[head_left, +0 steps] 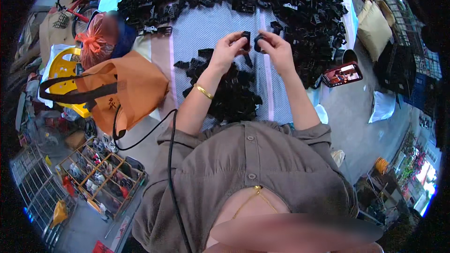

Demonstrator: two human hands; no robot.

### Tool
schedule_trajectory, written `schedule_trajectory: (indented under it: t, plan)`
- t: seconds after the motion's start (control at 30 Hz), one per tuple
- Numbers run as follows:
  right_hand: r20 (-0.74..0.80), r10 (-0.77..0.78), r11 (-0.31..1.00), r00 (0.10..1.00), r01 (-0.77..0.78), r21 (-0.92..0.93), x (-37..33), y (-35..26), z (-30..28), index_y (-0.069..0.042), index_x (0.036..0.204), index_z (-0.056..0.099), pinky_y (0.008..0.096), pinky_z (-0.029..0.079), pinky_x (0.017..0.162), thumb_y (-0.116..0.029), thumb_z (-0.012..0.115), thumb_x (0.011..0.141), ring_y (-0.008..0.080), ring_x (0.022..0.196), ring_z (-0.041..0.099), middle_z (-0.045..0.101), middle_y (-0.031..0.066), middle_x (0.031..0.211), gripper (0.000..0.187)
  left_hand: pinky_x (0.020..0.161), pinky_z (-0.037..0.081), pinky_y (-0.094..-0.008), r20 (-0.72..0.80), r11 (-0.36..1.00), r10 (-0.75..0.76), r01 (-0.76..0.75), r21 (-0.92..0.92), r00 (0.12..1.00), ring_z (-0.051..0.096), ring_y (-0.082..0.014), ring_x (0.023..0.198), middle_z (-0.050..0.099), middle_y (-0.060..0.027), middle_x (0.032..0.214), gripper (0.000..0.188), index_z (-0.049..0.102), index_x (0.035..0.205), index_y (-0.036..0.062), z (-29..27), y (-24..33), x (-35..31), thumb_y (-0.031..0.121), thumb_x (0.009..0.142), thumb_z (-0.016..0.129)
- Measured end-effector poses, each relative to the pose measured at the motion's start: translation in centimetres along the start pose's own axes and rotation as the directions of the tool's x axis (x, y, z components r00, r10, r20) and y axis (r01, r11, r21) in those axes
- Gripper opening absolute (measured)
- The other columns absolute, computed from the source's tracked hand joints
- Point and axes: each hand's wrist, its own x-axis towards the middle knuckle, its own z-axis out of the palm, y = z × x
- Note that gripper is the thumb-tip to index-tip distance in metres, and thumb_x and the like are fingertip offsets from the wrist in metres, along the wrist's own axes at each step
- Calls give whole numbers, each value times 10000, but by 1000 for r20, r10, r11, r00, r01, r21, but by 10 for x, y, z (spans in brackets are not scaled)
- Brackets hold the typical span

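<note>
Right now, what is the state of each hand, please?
Left hand: closed on a small black plastic part.
Right hand: closed on another small black piece.

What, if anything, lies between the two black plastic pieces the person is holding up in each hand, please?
Nothing visible does. The left hand pinches one black piece and the right hand pinches the other black piece; only a narrow open gap separates them above the table.

Both forearms come up from the lower edge, bare, and meet in the middle. The left hand and the right hand are raised close together, fingers curled and pinching, fingertips almost touching each other.
</note>
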Motion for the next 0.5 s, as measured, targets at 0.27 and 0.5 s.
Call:
schedule_trajectory:
  t: [0.27, 0.5]
  plan:
    - [486, -605, 324, 630, 753, -572, -27, -39, 14, -88, 1033, 605, 357, 477, 749, -13, 638, 657, 259, 886, 568, 612, 89, 921, 385, 557, 480, -232, 211, 923, -197, 254, -289, 957, 584, -147, 652, 608, -55, 798, 240, 584, 928, 23, -14, 2, -36, 243, 897, 495]
    - [530, -511, 356, 677, 727, -587, -48, -40, 21, -77, 1214, 484, 345, 456, 768, 15, 638, 643, 259, 847, 573, 617, 62, 977, 598, 579, 476, -229, 121, 952, -287, 297, -69, 950, 570, -131, 646, 609, -53, 800, 267, 576, 900, 13, -7, 10, -54, 259, 904, 471]
